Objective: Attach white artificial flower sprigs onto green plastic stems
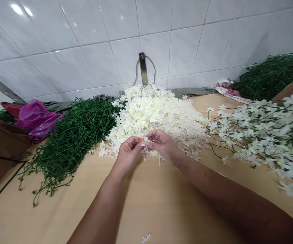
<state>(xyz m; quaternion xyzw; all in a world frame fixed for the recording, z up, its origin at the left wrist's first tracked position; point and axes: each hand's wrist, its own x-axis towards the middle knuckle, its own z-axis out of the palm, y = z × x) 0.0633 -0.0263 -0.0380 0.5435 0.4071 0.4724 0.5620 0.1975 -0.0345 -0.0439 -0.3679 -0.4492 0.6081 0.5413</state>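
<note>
Both hands meet in front of a large heap of white artificial flowers (pixel 159 108) on the wooden table (pixel 146 196). My left hand (pixel 130 149) pinches a small white flower piece (pixel 145 141) between thumb and fingers. From the right side, my right hand (pixel 161 144) grips the same piece, its fingertips almost touching the left ones. Green plastic stems (pixel 77 132) lie piled to the left of the hands. On the right spreads a pile of white flowers fixed on green stems (pixel 263 132).
A metal bracket with a cord (pixel 143 67) stands behind the heap by the tiled wall. Cardboard (pixel 4 145) and a purple bag (pixel 37 118) are at the left. More green stems (pixel 271 76) lie back right. A small white piece (pixel 145 238) rests near the front edge.
</note>
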